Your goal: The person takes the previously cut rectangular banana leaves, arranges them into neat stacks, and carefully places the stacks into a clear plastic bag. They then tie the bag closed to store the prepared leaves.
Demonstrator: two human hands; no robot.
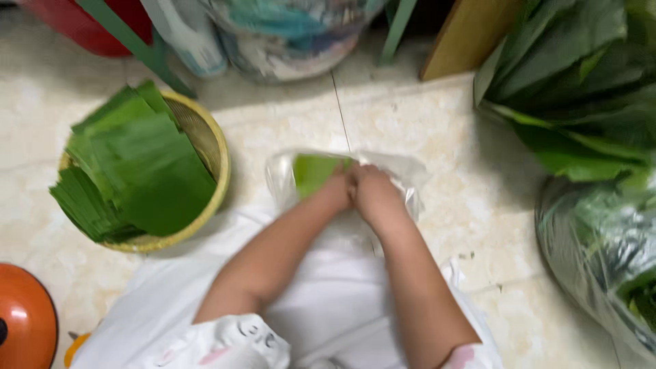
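Green leaf piece in the clear bag at twelve o'clock, both the left hand and right hand clenched on it; best pressed flat, evenly, I'd say.

Two bare forearms, no watch or rings to be made out. Left hand and right hand bare, blurred. Short white sleeves ending above the elbows: left sleeve with small dark squiggle marks and a pink patch, right sleeve with a pink patch at the hem. White garment over the lap, plain, lightly creased.
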